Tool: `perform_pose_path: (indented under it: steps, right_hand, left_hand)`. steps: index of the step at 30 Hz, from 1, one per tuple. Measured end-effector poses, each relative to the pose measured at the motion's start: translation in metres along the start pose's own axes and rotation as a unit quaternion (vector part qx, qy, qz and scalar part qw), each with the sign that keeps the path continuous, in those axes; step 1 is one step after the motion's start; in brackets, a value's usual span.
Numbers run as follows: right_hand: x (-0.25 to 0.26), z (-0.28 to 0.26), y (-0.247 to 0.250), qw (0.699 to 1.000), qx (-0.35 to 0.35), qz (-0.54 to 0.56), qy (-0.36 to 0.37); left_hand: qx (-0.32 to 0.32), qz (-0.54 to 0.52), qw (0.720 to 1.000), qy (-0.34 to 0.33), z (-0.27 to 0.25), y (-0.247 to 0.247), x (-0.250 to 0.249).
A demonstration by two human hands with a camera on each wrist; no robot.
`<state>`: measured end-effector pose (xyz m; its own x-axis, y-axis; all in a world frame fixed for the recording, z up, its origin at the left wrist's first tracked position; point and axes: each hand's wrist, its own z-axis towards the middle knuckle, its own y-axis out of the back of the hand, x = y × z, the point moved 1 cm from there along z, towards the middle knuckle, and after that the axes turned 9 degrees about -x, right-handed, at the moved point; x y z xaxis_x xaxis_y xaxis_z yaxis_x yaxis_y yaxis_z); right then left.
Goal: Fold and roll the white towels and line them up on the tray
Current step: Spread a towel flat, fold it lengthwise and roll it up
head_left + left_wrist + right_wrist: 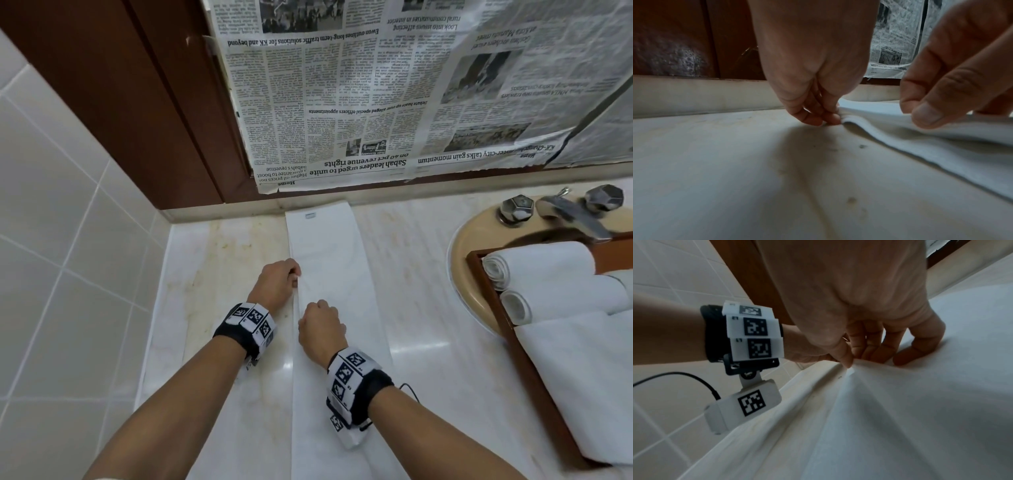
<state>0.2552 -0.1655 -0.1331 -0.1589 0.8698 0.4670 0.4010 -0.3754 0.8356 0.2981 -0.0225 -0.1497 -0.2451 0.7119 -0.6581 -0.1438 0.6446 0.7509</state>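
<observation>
A white towel (332, 260), folded into a long narrow strip, lies on the marble counter (222, 260) and runs from the back wall toward me. My left hand (279, 282) pinches its left edge (846, 117) between curled fingers. My right hand (320, 329) sits just nearer and pinches the same edge (851, 368), lifting it slightly. At the right, a wooden tray (493, 291) rests over the sink and holds two rolled white towels (541, 267), plus a flat folded one (589, 377).
A beige sink (459, 253) with a chrome tap (568, 212) lies at the right under the tray. Newspaper (394, 89) covers the wall behind the counter. A tiled wall (61, 240) bounds the counter on the left.
</observation>
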Motion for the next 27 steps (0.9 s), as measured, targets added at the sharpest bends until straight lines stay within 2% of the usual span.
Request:
perform_pose_path:
  steps: [3,8,11,13,16,18,20,22,25,27]
  right_hand:
    - [0.004,-0.001,-0.004,0.999,-0.001,-0.032,-0.015]
    - [0.007,-0.006,-0.011,0.996,-0.017,-0.084,-0.015]
    - [0.005,-0.009,-0.010,0.996,-0.032,-0.088,0.009]
    - [-0.001,-0.010,-0.006,0.998,-0.019,-0.052,0.035]
    - [-0.020,-0.004,0.012,0.994,0.007,0.079,0.069]
    - [-0.041,0.009,0.030,0.987,-0.054,0.126,0.088]
    - [-0.061,0.030,0.045,0.977,-0.148,0.069,0.138]
    - [-0.073,0.053,0.051,0.965,-0.185,-0.008,0.186]
    - [-0.074,0.077,0.047,0.973,-0.086,-0.098,0.193]
    - [-0.079,0.088,0.038,0.966,-0.031,-0.157,0.204]
  left_hand:
    - [-0.001,0.043,0.999,0.000,-0.001,-0.003,0.000]
    - [-0.053,0.028,0.998,0.016,-0.008,-0.008,0.004]
    - [-0.047,0.012,0.998,0.030,-0.012,-0.012,0.005]
    - [-0.034,0.019,0.999,0.036,-0.013,-0.013,0.006]
    - [-0.042,0.049,0.997,0.041,-0.012,-0.011,0.007]
    - [-0.062,0.081,0.995,0.018,-0.014,-0.009,0.005]
    - [-0.069,0.094,0.993,-0.006,-0.016,-0.009,-0.001]
    - [-0.046,0.106,0.993,-0.021,-0.016,-0.015,-0.011]
    - [0.019,0.193,0.980,-0.040,-0.013,-0.031,-0.018]
    - [0.051,0.226,0.973,-0.027,-0.009,-0.037,-0.013]
